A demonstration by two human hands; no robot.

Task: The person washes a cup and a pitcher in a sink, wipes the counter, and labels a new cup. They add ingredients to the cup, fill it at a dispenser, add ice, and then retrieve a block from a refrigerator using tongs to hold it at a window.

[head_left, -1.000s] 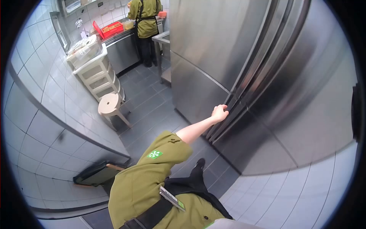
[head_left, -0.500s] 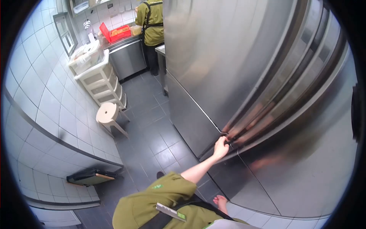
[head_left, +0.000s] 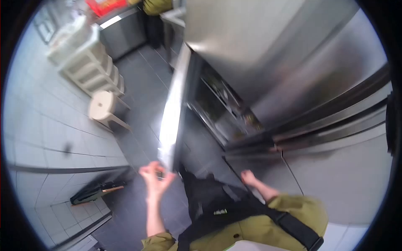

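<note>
My left hand (head_left: 157, 179) is at the free edge of a steel refrigerator door (head_left: 171, 121), its fingers and thumb curled at that edge. The lower door stands swung out into the aisle. Behind it the lower compartment (head_left: 222, 106) shows, with blurred containers and packed items inside. My right hand (head_left: 248, 177) hangs low in front of the steel cabinet, its fingers loosely curled with nothing seen in them. It touches nothing that I can make out.
To the left stand a white plastic stool (head_left: 102, 105) and a drawer unit (head_left: 90, 69). A co-worker (head_left: 155, 21) stands at the far counter near a red container (head_left: 106, 6). A dark flat object (head_left: 94, 193) leans by the tiled wall. Closed upper doors (head_left: 284, 62) rise at right.
The lower refrigerator door has gone from closed to wide open. My left hand has moved left with its edge, and the view has turned down. My right hand has come further into view.
</note>
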